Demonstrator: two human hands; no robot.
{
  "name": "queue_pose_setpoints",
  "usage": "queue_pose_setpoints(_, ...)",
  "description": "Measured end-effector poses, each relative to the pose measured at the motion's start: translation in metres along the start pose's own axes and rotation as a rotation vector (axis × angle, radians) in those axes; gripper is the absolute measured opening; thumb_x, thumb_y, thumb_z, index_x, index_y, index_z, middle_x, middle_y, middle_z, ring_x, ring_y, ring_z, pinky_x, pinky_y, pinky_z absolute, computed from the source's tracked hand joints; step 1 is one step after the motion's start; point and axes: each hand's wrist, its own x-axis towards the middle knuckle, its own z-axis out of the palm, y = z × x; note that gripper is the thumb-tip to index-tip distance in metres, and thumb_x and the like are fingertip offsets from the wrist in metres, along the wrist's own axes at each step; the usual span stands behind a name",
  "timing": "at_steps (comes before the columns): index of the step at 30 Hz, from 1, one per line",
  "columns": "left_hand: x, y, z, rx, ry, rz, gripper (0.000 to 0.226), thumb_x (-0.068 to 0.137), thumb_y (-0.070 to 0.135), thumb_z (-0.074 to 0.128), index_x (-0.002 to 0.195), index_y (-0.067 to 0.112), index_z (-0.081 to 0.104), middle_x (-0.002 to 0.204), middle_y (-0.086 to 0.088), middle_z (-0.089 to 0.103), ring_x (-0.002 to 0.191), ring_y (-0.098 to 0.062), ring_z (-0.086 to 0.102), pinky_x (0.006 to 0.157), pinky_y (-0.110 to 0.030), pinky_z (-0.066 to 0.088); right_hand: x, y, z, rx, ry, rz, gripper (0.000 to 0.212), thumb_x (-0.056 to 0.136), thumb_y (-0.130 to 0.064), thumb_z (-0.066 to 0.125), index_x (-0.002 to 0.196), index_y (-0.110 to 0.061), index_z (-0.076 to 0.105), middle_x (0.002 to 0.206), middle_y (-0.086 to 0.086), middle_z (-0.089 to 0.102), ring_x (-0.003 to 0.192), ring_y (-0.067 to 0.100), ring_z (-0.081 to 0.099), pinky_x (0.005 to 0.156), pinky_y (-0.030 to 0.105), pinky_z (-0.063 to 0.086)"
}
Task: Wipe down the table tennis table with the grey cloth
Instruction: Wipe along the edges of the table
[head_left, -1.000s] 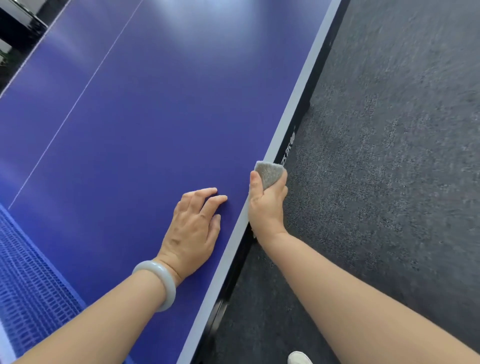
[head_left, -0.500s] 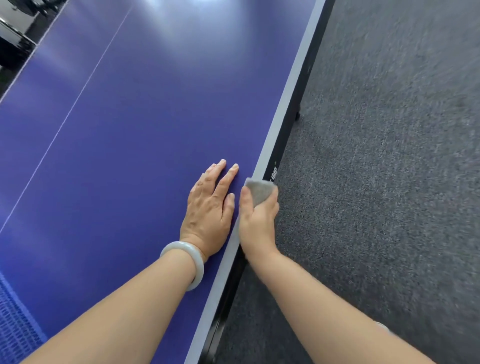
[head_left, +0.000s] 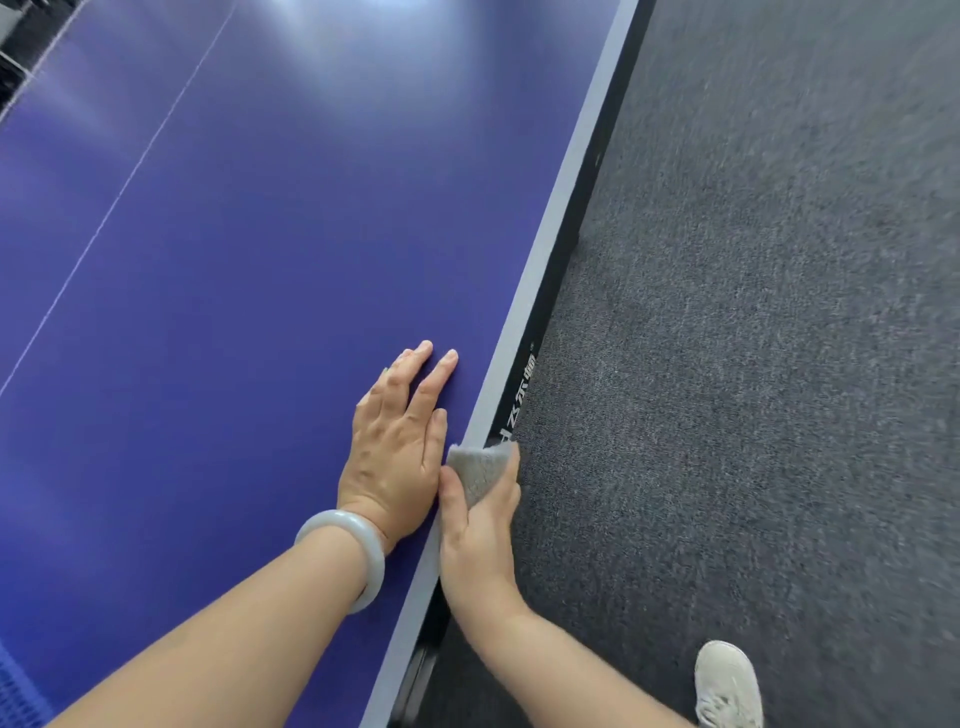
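Note:
The blue table tennis table fills the left of the view, its pale side edge running diagonally from top right to bottom middle. My right hand grips the grey cloth and holds it against that side edge, thumb on top and fingers down the black side rail. My left hand lies flat on the blue surface right beside it, fingers straight, a pale bangle on the wrist.
Dark grey carpet covers the floor to the right of the table. My white shoe shows at the bottom right. A strip of the blue net sits at the bottom left corner. A thin white centre line crosses the table top.
Both hands have slid along the table's side edge away from the net, the cloth staying on the edge. My left hand has flattened and closed up next to the right one.

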Motion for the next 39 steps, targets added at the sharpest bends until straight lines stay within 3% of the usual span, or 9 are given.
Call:
queue_pose_setpoints(5,0.0,0.0,-0.001,0.006,-0.001,0.011,0.055,0.1,0.034,0.023,0.153,0.025,0.034,0.16,0.002,0.025,0.148,-0.015,0.021,0.121,-0.034,0.016,0.104,-0.051,-0.018,0.03,0.097,0.035,0.076,0.098,-0.044,0.053,0.156,-0.013,0.015,0.149,0.016,0.03,0.137,0.027,0.035,0.107,0.026,0.028)
queue_pose_setpoints(11,-0.002,-0.001,0.0,0.022,-0.013,-0.011,0.055,0.1,0.037,0.023,0.154,0.027,0.031,0.161,0.004,0.023,0.148,-0.014,0.019,0.122,-0.035,0.015,0.056,-0.025,-0.006,0.1,0.174,0.001,0.07,0.094,-0.056,0.046,0.153,-0.024,0.025,0.119,-0.017,0.038,0.106,-0.004,0.041,0.086,-0.002,0.027)
queue_pose_setpoints(14,-0.001,0.0,0.0,0.018,-0.007,-0.01,0.055,0.099,0.034,0.025,0.153,0.026,0.034,0.16,0.003,0.026,0.148,-0.014,0.021,0.122,-0.036,0.016,0.001,0.002,0.005,0.067,0.108,0.027,0.088,0.084,-0.061,0.043,0.156,-0.02,0.015,0.132,-0.007,0.033,0.127,0.005,0.035,0.103,0.01,0.021)
queue_pose_setpoints(17,0.0,0.0,0.0,0.014,-0.007,-0.008,0.055,0.099,0.033,0.025,0.152,0.024,0.036,0.159,0.001,0.028,0.148,-0.016,0.022,0.122,-0.036,0.016,0.015,-0.005,0.003,-0.025,0.061,0.063,0.08,0.094,-0.051,0.048,0.156,-0.012,0.015,0.142,0.007,0.032,0.137,0.02,0.032,0.109,0.019,0.023)
queue_pose_setpoints(20,-0.002,0.001,-0.002,0.018,-0.021,-0.006,0.055,0.1,0.033,0.026,0.153,0.024,0.035,0.159,0.0,0.028,0.148,-0.018,0.023,0.121,-0.039,0.018,0.076,-0.039,-0.009,-0.013,0.131,0.072,0.069,0.098,-0.043,0.052,0.152,-0.011,0.023,0.148,0.015,0.035,0.136,0.026,0.038,0.108,0.02,0.028)
queue_pose_setpoints(23,-0.002,0.001,-0.001,0.026,-0.035,-0.006,0.055,0.1,0.033,0.026,0.153,0.024,0.033,0.159,-0.001,0.026,0.148,-0.02,0.023,0.121,-0.043,0.02,0.119,-0.069,-0.014,0.061,0.207,0.086,0.064,0.098,-0.048,0.051,0.15,-0.015,0.031,0.142,0.013,0.045,0.126,0.026,0.05,0.109,0.039,0.039)
queue_pose_setpoints(27,-0.004,0.0,0.001,0.049,-0.041,-0.002,0.054,0.1,0.032,0.027,0.154,0.024,0.03,0.159,-0.002,0.025,0.148,-0.022,0.023,0.122,-0.043,0.019,0.071,-0.046,0.002,0.038,0.285,0.089,0.065,0.097,-0.052,0.048,0.149,-0.016,0.036,0.141,0.008,0.048,0.129,0.02,0.048,0.102,0.026,0.036)
queue_pose_setpoints(31,-0.002,0.001,0.002,0.048,-0.017,0.005,0.054,0.098,0.029,0.031,0.151,0.02,0.038,0.157,-0.005,0.032,0.146,-0.024,0.027,0.121,-0.042,0.018,0.028,-0.029,0.012,0.038,0.257,0.145,0.088,0.077,-0.065,0.042,0.149,-0.014,0.035,0.145,0.007,0.045,0.135,0.017,0.044,0.111,0.026,0.032)
queue_pose_setpoints(39,-0.002,0.001,0.001,0.069,-0.02,0.021,0.054,0.1,0.029,0.029,0.153,0.02,0.034,0.158,-0.005,0.03,0.147,-0.024,0.025,0.122,-0.04,0.015,0.139,-0.087,-0.016,0.01,0.288,0.067,0.054,0.1,-0.045,0.049,0.141,-0.011,0.04,0.133,0.013,0.055,0.121,0.025,0.055,0.107,0.044,0.043)
